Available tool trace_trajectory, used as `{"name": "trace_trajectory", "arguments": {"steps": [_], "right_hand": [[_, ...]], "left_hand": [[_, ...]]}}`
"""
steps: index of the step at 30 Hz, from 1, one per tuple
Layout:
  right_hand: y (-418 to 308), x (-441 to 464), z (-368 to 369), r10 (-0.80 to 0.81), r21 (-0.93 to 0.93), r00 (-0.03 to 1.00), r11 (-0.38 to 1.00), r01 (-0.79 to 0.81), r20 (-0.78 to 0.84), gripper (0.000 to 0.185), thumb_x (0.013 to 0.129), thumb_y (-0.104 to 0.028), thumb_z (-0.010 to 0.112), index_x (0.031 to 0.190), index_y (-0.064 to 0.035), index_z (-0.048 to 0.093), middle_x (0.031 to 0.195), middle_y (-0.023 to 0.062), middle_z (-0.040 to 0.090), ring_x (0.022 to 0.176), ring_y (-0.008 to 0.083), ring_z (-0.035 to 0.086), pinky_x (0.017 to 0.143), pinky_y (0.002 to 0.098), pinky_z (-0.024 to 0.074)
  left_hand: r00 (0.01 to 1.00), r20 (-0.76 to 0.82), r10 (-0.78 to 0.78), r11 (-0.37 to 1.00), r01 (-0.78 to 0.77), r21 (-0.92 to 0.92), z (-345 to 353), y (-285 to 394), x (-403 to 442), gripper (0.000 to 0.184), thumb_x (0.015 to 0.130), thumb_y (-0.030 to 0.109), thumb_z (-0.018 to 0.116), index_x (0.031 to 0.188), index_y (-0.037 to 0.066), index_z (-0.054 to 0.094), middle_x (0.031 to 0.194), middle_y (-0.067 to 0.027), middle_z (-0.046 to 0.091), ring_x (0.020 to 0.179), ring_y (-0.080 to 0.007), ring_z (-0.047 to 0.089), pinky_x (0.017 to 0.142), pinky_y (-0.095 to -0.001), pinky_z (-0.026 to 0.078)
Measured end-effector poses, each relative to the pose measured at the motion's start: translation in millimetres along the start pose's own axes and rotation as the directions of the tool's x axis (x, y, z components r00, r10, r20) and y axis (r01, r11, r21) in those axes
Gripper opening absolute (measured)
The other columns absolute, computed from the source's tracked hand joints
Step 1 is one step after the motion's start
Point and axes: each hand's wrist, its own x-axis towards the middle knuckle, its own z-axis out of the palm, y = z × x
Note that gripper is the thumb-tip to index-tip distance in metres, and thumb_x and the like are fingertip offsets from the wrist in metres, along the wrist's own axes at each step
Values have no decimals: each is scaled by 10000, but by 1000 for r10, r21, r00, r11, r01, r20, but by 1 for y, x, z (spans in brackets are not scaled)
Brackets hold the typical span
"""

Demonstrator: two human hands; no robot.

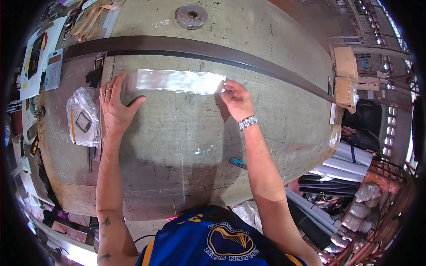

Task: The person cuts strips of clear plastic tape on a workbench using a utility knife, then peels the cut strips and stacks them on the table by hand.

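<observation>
A shiny, silvery rectangular strip [179,82] lies lengthwise across the worn work table, its surface bright with glare. I cannot make out its material. My right hand [237,99] pinches the strip's right end between thumb and fingers. Past the strip's left end, my left hand [116,104] rests on the table with thumb and fingers spread, holding nothing. Close by the left hand is a clear plastic bag [84,117] with a dark rectangular frame inside. A long dark metal bar [195,48] runs just beyond the strip.
A round metal weight [191,17] stands past the bar. At the left are a calculator [54,69] and leather straps [91,22]. A teal-handled cutter [238,162] lies near my right forearm. Cardboard boxes [345,64] and rolls of material [341,162] are at the right.
</observation>
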Motion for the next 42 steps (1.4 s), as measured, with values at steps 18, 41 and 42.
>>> {"name": "trace_trajectory", "arguments": {"steps": [18, 41, 42], "right_hand": [[-5, 5, 19, 91, -13, 987, 996, -93, -135, 419, 855, 77, 609, 1251, -19, 709, 1137, 112, 752, 944, 183, 701, 842, 298, 579], [-14, -14, 6, -3, 134, 992, 991, 19, -124, 400, 966, -6, 654, 1366, 2, 644, 1238, 98, 742, 1046, 151, 701, 903, 270, 556], [-29, -21, 0, -42, 156, 994, 986, 58, -105, 384, 986, -58, 670, 1363, 10, 645, 1233, 101, 744, 1059, 153, 700, 918, 271, 552]], "left_hand": [[999, -40, -32, 996, 29, -83, -5, -3, 2, 721, 751, 165, 894, 1403, 42, 613, 1331, -147, 662, 1254, -363, 549, 1107, -480, 424], [980, -198, -8, 993, -16, -116, 10, -25, 0, 366, 878, -31, 625, 1235, 21, 687, 1080, -166, 714, 1045, -374, 618, 1027, -464, 463], [978, -207, -14, 994, -8, -105, 10, -28, 0, 349, 894, -22, 629, 1235, 25, 691, 1095, -166, 716, 1037, -353, 633, 999, -446, 484]]}}
